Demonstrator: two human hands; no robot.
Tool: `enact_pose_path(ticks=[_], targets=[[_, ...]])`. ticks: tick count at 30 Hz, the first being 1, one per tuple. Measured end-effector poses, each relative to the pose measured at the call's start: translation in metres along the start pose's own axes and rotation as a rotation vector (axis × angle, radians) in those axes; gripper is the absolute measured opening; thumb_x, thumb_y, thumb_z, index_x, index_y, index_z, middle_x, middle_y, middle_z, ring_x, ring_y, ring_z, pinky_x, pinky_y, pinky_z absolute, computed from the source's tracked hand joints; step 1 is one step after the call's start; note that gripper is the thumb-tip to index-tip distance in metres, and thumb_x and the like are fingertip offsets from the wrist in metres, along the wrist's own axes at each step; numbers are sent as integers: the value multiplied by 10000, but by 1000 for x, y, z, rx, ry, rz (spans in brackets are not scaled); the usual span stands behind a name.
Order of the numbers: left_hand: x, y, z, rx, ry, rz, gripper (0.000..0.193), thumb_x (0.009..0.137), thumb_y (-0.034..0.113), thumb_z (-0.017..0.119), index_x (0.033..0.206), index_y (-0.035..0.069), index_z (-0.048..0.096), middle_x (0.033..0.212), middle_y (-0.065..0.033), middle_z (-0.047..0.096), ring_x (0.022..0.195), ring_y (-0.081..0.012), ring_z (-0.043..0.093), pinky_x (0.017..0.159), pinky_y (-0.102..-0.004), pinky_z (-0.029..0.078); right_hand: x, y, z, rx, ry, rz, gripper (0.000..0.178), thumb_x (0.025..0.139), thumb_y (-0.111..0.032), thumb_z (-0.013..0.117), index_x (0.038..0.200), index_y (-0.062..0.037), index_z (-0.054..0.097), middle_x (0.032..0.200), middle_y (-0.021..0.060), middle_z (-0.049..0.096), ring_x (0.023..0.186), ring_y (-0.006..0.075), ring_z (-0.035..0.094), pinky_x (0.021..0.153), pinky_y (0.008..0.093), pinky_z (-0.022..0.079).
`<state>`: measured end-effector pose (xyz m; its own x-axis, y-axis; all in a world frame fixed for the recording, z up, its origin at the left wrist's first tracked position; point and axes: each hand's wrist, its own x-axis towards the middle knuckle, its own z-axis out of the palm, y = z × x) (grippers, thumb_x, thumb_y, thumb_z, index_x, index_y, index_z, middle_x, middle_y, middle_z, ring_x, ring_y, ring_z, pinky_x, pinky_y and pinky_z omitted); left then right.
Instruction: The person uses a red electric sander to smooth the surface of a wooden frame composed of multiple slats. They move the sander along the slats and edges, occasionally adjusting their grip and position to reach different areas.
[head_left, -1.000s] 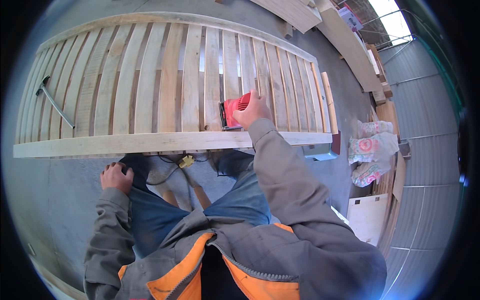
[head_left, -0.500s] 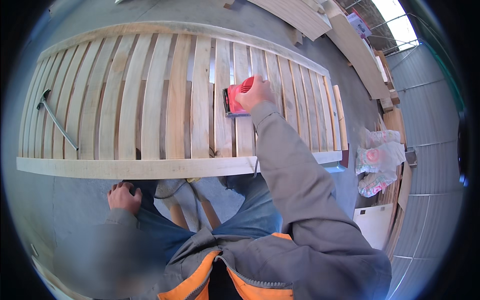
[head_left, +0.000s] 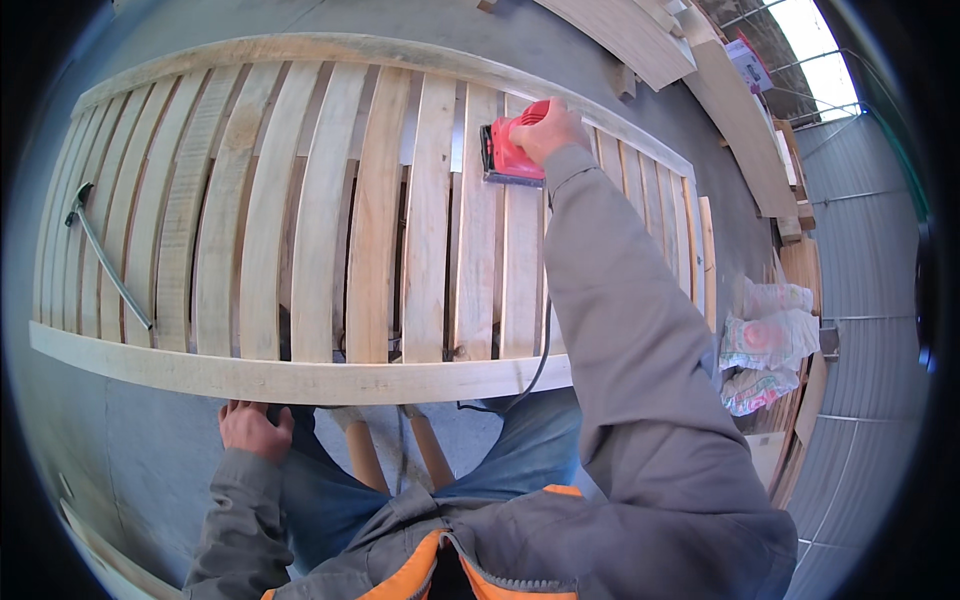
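Observation:
My right hand (head_left: 552,132) is closed round a red electric sander (head_left: 516,143). The sander's dark base lies on the slats of a pale wooden slatted frame (head_left: 300,378), toward the far rail and right of the middle. A dark cord (head_left: 545,345) runs from under my sleeve over the near rail. My left hand (head_left: 255,430) rests by my left knee, just below the near rail, with its fingers stretched out and nothing visible in it. Its fingertips reach the rail's lower edge; whether they touch it I cannot tell.
A hammer (head_left: 108,255) with a dark head and metal handle lies across the slats at the left. Long boards (head_left: 735,130) are stacked at the far right. White and pink plastic bags (head_left: 770,335) sit by the corrugated wall (head_left: 865,300).
My right hand and the sander have moved away from me and slightly right along the slats. The near rail now sits lower in view, and my left fingertips are at its edge.

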<state>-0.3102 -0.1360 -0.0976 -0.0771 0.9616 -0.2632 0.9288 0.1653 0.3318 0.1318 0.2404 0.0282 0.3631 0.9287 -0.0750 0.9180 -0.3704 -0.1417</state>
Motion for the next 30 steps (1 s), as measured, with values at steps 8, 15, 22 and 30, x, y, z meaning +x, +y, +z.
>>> enact_pose_path(ticks=[8,15,22,30], targets=[[8,3,-4,-51,-11,-11,436,803,243,828,1213,98,790,1214,-179,760,1202,-370,680,1144,-496,441,62,-13,2,-1,56,-90,787,782,-518,845,1371,-44,629,1344,232,713,1259,365,696,1074,422,556],[11,5,-3,-56,-7,31,425,799,226,825,1197,82,788,1200,-182,763,1198,-384,677,1121,-511,465,100,30,-2,116,62,-112,747,731,-378,828,1336,10,629,1347,246,703,1258,378,692,1069,415,556],[11,10,-1,-14,30,67,365,821,227,813,1151,70,805,1172,-192,774,1191,-399,682,1117,-510,476,82,24,-5,129,45,-115,772,758,-463,844,1332,10,635,1342,240,710,1255,376,693,1066,414,554],[4,26,-2,-6,-17,1,357,858,308,786,1146,99,812,1185,-168,773,1177,-370,688,1130,-495,449,-13,33,10,105,160,-160,733,781,-445,801,1349,-14,631,1296,286,698,1216,441,688,1058,467,560]])
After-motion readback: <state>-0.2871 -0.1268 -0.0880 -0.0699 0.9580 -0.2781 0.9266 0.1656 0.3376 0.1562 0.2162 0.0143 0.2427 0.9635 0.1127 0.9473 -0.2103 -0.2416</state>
